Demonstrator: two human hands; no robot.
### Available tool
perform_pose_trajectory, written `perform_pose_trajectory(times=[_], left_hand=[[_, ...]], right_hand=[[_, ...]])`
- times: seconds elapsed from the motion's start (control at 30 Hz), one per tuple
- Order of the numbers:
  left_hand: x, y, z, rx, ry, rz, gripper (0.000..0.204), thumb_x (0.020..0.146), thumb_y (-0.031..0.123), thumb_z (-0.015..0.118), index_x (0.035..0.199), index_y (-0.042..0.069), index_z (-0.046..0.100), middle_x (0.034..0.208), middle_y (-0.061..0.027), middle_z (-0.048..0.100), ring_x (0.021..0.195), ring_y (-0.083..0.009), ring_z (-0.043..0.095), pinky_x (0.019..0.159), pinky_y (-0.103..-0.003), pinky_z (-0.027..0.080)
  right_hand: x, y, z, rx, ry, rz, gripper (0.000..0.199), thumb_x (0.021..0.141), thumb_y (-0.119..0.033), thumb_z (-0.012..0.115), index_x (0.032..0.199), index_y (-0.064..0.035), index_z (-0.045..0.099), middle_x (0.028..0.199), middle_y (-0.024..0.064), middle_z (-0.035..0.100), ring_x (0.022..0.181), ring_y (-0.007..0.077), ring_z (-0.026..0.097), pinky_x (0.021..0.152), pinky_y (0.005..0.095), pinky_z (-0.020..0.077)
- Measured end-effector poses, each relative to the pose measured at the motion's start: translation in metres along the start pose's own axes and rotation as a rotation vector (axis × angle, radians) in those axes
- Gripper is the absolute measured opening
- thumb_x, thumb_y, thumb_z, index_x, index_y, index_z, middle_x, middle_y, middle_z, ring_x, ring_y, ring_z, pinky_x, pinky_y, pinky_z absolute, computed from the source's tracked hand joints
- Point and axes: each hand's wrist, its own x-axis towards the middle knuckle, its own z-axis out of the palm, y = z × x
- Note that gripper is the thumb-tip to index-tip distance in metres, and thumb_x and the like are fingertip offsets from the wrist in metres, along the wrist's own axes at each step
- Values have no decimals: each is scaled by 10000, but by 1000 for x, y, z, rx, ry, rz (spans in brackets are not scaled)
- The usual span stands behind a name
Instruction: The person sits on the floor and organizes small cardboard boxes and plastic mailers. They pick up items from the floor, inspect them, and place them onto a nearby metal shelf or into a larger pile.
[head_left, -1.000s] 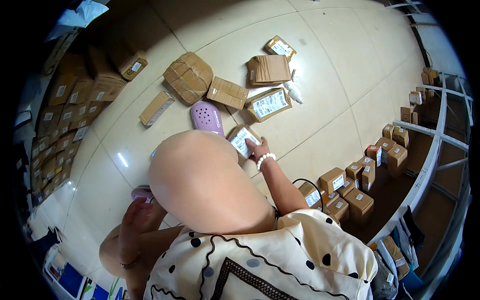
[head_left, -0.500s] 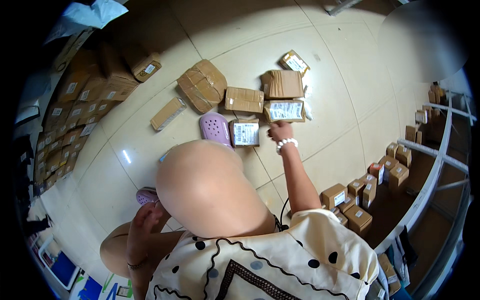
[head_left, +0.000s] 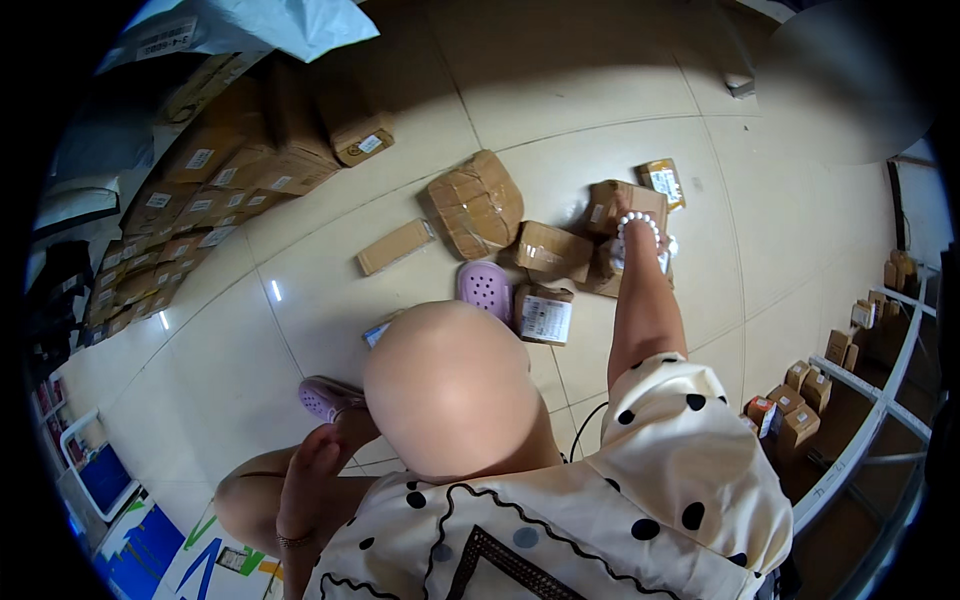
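Head view: a carton (head_left: pixel 652 202) is partly covered by the right hand (head_left: pixel 624 207), grip unclear; the left hand (head_left: pixel 318 452) is half-curled, empty; a printed label (head_left: pixel 546 319) is seen nearby.

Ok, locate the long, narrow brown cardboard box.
In the head view, the narrow box lies left of centre on the pale tiled floor, just left of the big, taped brown carton.

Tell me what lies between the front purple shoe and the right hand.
In the head view, a small brown box lies between the front purple shoe and the right hand.
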Motion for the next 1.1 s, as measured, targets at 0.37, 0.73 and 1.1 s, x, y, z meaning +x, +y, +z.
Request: perform_pose_trajectory(times=[0.37, 0.73, 1.1], left_hand=[[24, -1, -14, 144, 44, -52, 308, 925, 85, 520, 1225, 18, 508, 1029, -40, 613, 982, -103, 549, 839, -250, 447], [27, 70, -37, 326, 217, 253, 332, 932, 84, 457, 1251, -1, 495, 1055, -64, 598, 1017, -160, 558, 898, -286, 425], [35, 83, -91, 321, 380, 280, 294, 933, 68, 517, 1220, 5, 511, 1024, -85, 616, 953, -141, 595, 844, -272, 463]], right_hand=[[-33, -56, -13, 214, 135, 220, 1083, 537, -769, 658, 1307, -38, 445, 1353, 245, 382, 1222, 363, 419, 935, 486, 409], [-96, -94, -10, 295, 117, 86, 1147, 487, -674, 747, 1329, 3, 364, 1368, 234, 328, 1211, 340, 407, 944, 506, 401], [-298, -254, 4, 529, 14, -1273, 909, 529, -428, 803, 1220, 59, 468, 1243, 282, 490, 1121, 383, 508, 978, 413, 410]])
